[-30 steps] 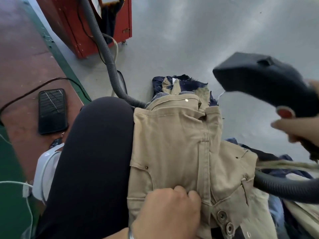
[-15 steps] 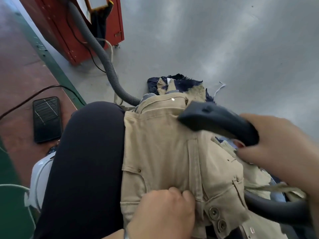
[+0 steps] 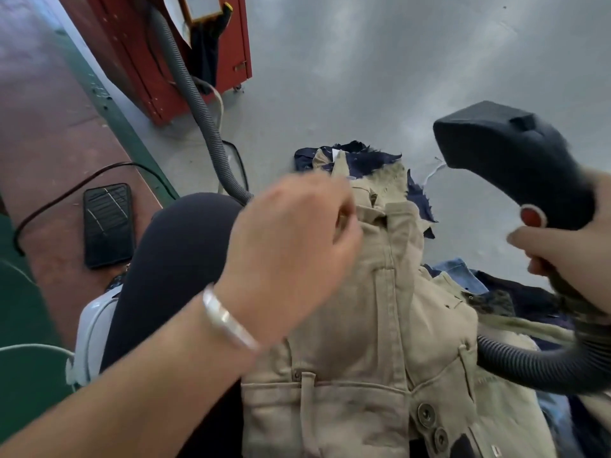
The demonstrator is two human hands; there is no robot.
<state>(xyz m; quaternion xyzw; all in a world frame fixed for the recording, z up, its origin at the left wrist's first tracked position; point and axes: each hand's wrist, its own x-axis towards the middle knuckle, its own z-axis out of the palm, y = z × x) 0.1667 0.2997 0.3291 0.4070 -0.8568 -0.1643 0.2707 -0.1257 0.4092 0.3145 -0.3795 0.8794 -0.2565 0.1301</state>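
The blurred left hand (image 3: 291,246) hides its own fingertips; the right edge cuts off the right hand (image 3: 572,259) gripping the nozzle (image 3: 502,150).

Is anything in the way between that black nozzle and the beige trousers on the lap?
Nothing visible. The right hand holds the nozzle in the air, right of the trousers, apart from them. Only the left hand lies over the trousers' far end, where it seems to pinch the cloth.
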